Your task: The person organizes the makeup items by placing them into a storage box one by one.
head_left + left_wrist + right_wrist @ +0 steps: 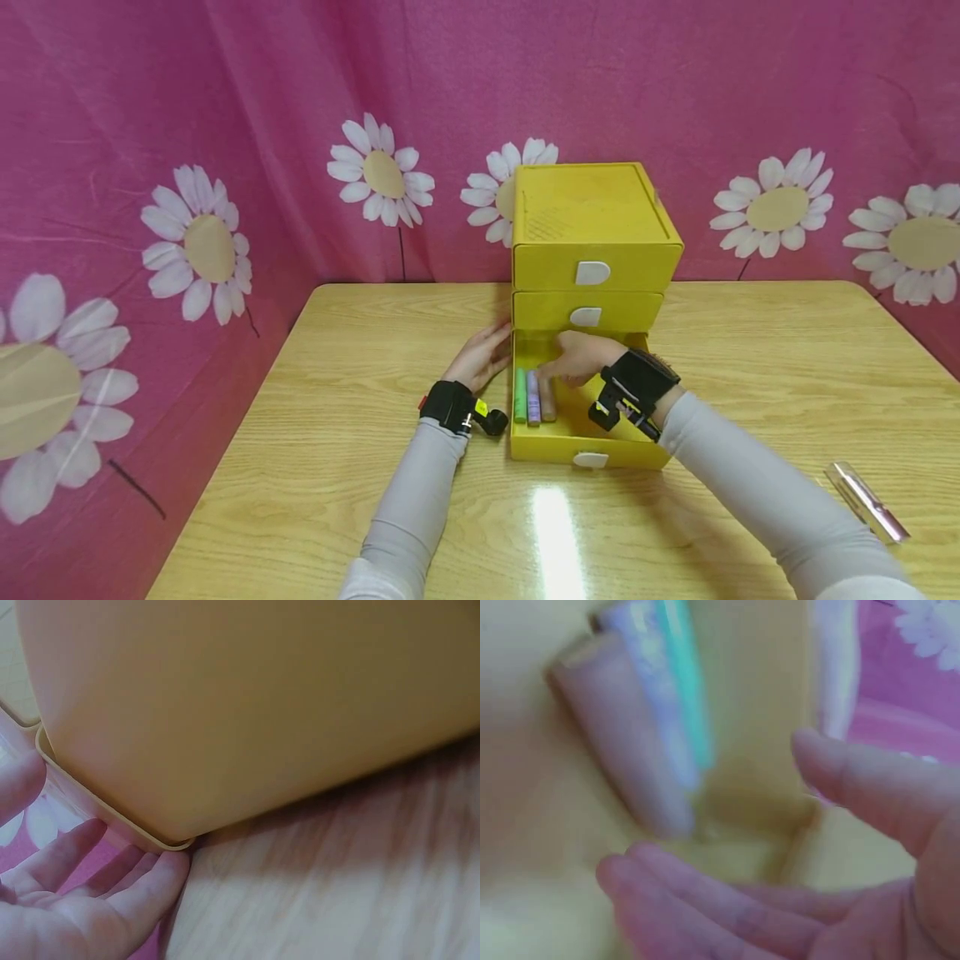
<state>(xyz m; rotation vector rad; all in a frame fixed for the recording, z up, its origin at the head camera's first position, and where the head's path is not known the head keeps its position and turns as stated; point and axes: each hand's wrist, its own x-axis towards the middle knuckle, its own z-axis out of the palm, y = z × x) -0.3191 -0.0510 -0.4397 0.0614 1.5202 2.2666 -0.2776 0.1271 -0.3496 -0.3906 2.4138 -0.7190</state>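
Note:
A yellow drawer cabinet (581,208) stands on the table, its bottom drawer (543,450) pulled out. Three slim tubes lie side by side along the drawer's left wall: a green tube (521,397), a lilac tube (533,402) and a dull pinkish-brown tube (548,403). My right hand (581,358) is inside the drawer, just beyond the brownish tube. In the right wrist view, thumb and fingers are spread apart with nothing between them. My left hand (477,358) is at the cabinet's left side, its fingertips (171,862) against the lower edge of the yellow casing.
A shiny pink, clear-ended tube (868,502) lies on the wooden table (360,358) at the right, beyond my right forearm. Two shut drawers with white pulls sit above the open one. A pink curtain (450,75) with daisies hangs behind and at the left.

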